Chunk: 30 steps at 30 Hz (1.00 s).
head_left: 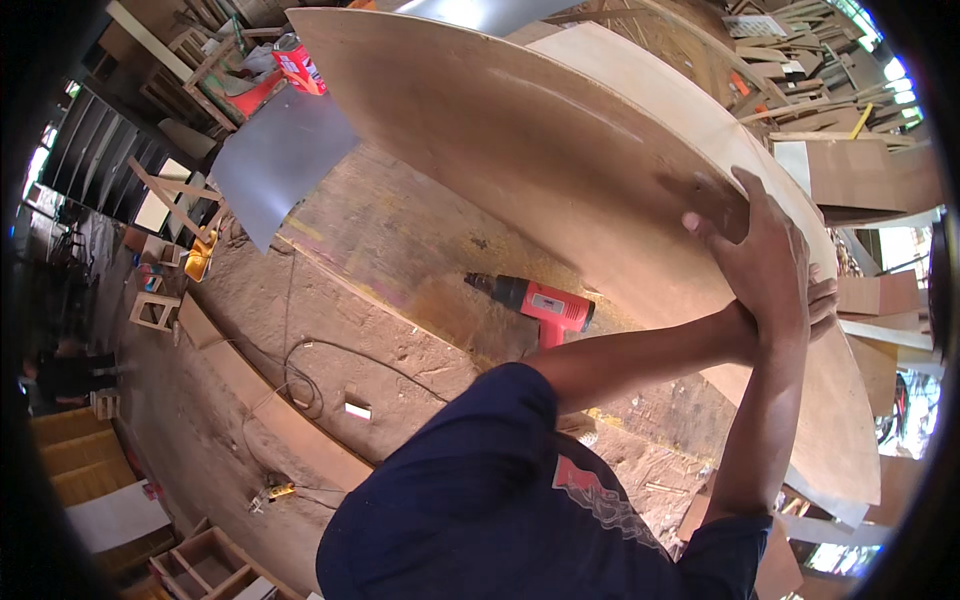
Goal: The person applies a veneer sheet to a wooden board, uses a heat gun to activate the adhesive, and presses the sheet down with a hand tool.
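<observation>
A large brown plywood sheet (520,130) stands tilted on its long edge across the workbench (390,230). My right hand (765,250) grips its upper edge, the thumb on the near face and the fingers over the rim. My left arm crosses under my right forearm. My left hand (822,305) is partly hidden behind the right wrist, its bent fingers over the same edge. A paler panel (610,60) shows behind the sheet. A red and black heat gun (545,304) lies on the bench, nozzle to the left, its handle partly covered by my left arm.
A grey sheet (280,160) and a red can (299,65) are at the bench's far left end. A dark cable (300,375) coils on the dusty floor beside a long board (260,385). Wood offcuts (800,60) pile up at far right. Open wooden boxes (210,565) stand lower left.
</observation>
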Each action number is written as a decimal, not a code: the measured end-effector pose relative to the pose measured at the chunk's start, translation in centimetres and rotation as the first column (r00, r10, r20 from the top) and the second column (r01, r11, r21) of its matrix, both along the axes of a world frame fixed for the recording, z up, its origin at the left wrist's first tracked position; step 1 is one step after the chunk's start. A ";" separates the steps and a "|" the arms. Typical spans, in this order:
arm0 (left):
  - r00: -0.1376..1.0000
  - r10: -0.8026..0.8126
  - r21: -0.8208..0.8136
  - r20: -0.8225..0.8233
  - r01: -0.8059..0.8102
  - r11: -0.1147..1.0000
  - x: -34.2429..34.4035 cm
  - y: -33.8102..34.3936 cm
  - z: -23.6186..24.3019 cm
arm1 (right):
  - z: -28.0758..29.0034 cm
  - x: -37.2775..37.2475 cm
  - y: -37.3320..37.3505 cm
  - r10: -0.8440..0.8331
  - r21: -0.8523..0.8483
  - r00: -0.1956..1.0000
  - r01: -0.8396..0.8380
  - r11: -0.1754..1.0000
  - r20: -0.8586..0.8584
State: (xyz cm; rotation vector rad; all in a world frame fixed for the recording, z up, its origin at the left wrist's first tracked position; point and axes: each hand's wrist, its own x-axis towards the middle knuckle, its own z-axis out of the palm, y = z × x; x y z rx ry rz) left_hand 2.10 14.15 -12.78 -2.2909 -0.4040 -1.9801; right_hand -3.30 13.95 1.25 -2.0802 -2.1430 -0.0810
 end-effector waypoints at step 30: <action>0.665 0.442 -0.797 -0.603 -0.527 -0.294 -23.6 -17.4 -25.5 | -0.2 1.4 -3.7 0.232 0.170 0.973 -0.227 0.959 -0.009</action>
